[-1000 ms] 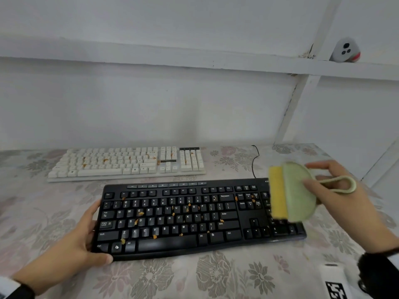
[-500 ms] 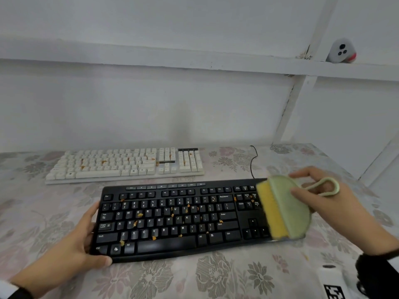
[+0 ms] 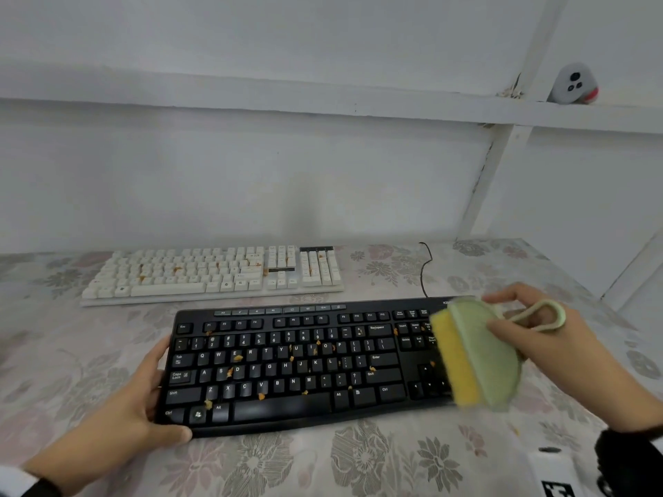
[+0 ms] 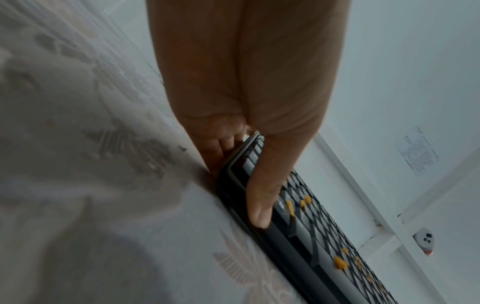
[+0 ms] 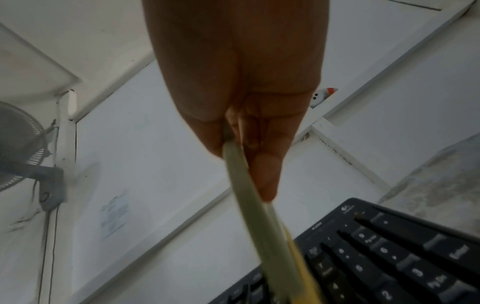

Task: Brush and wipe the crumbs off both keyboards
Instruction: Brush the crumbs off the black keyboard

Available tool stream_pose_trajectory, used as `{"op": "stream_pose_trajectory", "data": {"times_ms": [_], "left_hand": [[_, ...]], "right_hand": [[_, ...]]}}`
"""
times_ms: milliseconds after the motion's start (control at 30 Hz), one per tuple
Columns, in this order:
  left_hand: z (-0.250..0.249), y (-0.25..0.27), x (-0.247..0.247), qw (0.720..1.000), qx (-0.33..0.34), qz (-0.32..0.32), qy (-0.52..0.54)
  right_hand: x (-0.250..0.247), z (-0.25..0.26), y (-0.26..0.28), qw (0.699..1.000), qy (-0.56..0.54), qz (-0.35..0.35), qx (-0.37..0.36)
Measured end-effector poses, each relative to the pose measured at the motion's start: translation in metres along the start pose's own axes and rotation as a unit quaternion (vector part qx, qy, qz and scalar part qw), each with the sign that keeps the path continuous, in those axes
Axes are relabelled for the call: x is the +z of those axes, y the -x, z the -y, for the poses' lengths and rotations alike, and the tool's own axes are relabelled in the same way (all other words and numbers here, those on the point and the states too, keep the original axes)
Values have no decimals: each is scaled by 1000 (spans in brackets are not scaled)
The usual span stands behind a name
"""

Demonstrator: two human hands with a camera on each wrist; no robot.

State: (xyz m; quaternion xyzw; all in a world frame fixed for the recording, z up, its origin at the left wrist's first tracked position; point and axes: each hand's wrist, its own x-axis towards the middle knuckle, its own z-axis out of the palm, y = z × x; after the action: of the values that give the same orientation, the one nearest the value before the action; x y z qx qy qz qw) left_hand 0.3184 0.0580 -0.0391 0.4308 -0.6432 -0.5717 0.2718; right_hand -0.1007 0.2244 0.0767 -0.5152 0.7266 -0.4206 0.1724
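Floral cloth in faded pink and grey covers the tabletop [image 3: 323, 468]. At the left, the left hand [image 3: 125, 407] holds the left end of the black keyboard [image 3: 287, 367]: its grip pinches that end, with the thumb [image 4: 262, 197] lying along the near edge by the bottom-left keys and the fingers [image 4: 221, 148] tucked against the side, as the left wrist view shows. Orange crumbs [image 3: 238, 358] lie scattered over the letter keys, with a few more near the spacebar and one beside the arrow keys.

Behind it, nearer the wall, the white keyboard [image 3: 211, 272] lies parallel to the black one and apart from it, with orange crumbs [image 3: 177, 269] among its keys too. A thin black cable [image 3: 425, 270] runs from the back edge of the black keyboard toward the wall.

Over the right end of the black keyboard, covering the number pad, is the brush [image 3: 480, 356]: a pale green rounded body with a yellow bristle strip along its left side and a looped green handle. It is blurred, and whether the bristles touch the keys cannot be told. The right hand [image 3: 552, 338] grips it, thumb and fingers curled around the body near the loop; the right wrist view shows the fingers [image 5: 265, 170] pressed against the green edge.

On a white ledge high at the right sits a small white and red device [image 3: 574, 84]. At the bottom right corner lies a white object with a black square marker [image 3: 558, 486].
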Motion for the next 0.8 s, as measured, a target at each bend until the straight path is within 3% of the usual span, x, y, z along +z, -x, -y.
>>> {"op": "stream_pose_trajectory", "data": {"times_ms": [67, 133, 300, 433, 600, 667, 800], "left_hand": [[-1, 0, 0, 1000, 0, 6, 1], [-1, 0, 0, 1000, 1, 7, 1], [-4, 2, 2, 1000, -2, 3, -4], [-2, 1, 0, 1000, -3, 4, -7], [-1, 1, 0, 1000, -5, 8, -3], [-3, 2, 0, 1000, -5, 13, -3], [-3, 2, 0, 1000, -7, 9, -2]], "right_hand": [[4, 0, -4, 997, -31, -64, -17], [10, -5, -3, 996, -39, -80, -14], [12, -15, 13, 999, -25, 13, 19], [-1, -5, 12, 998, -43, 36, 32], [2, 0, -12, 991, -97, -91, -12], [10, 0, -18, 989, -101, -109, -20], [20, -6, -15, 998, -52, -35, -10]]}}
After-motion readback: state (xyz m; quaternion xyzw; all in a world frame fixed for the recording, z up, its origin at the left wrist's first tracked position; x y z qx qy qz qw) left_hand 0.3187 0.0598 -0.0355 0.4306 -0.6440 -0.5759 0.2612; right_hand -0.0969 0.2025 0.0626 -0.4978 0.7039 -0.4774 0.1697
